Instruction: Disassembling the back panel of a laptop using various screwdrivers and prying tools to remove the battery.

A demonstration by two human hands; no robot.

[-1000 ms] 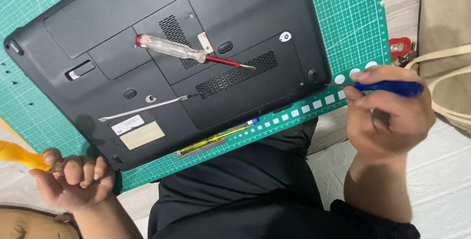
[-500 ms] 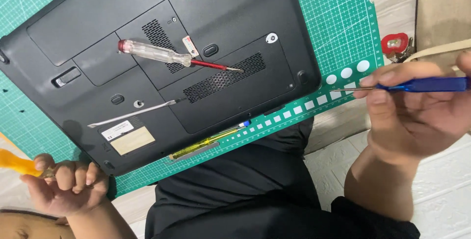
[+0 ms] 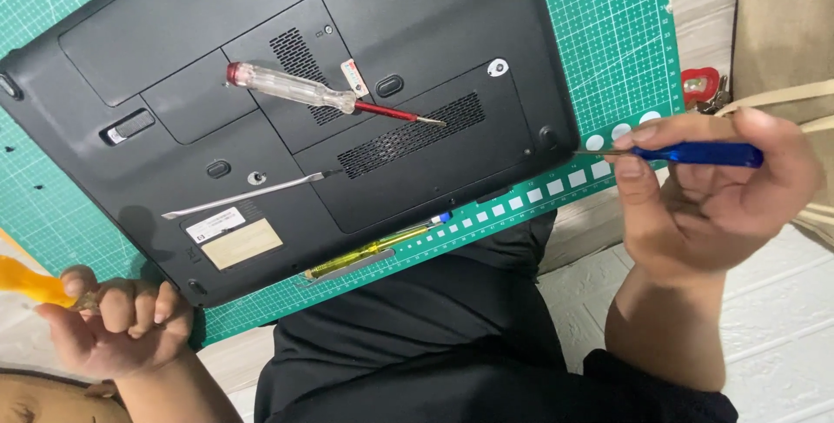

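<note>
**Two tools held over an upturned laptop**

A blue-handled screwdriver (image 3: 695, 155) is held in the right hand (image 3: 708, 206). The handle is pinched between thumb and forefinger, with the other fingers curled loosely beneath it. The thin shaft is pointed left, and its tip lies at the right edge of the laptop (image 3: 287, 110), close to a corner; whether it touches cannot be told.

An orange tool (image 3: 30, 282) is gripped in the left hand (image 3: 117, 323), which is closed into a fist around it near the laptop's near-left corner. Only part of the tool is seen at the frame's edge.

The laptop is laid bottom-up on a green cutting mat (image 3: 608, 32). On its base a clear-handled screwdriver (image 3: 321, 97) with a red shaft is rested across a vent, and a flat metal pry bar (image 3: 248, 194) is laid below it. A yellow screwdriver (image 3: 373, 247) is lodged along the front edge, on the mat. A tan bag (image 3: 782, 49) is seen beside the mat at right.
</note>
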